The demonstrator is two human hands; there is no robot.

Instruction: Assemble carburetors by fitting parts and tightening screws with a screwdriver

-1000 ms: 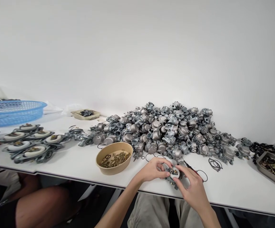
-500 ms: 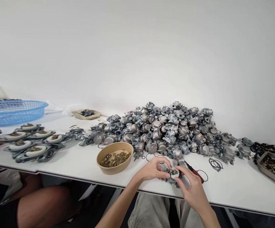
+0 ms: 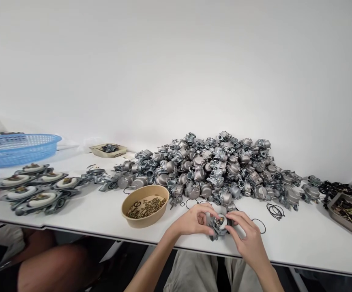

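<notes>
Both hands on one carb (image 3: 219,224), near the table (image 3: 300,243) front edge: left hand (image 3: 194,221) has it in a closed grip, right hand (image 3: 247,239) pinches its other side. One bowl (image 3: 145,205) of screws just left. Huge pile (image 3: 212,168) behind, too many to count. Six or so finished units (image 3: 33,187) far left, one blue basket (image 3: 14,148). Bare table to the right.

Both forearms are raised from the near edge and brought together toward the middle. The left hand (image 3: 194,221) is held palm-right, its fingers curled inward and the thumb set toward the right hand. The right hand (image 3: 249,239) is held with its back upward, the fingers bent and closed toward the left hand, fingertips almost meeting.
</notes>
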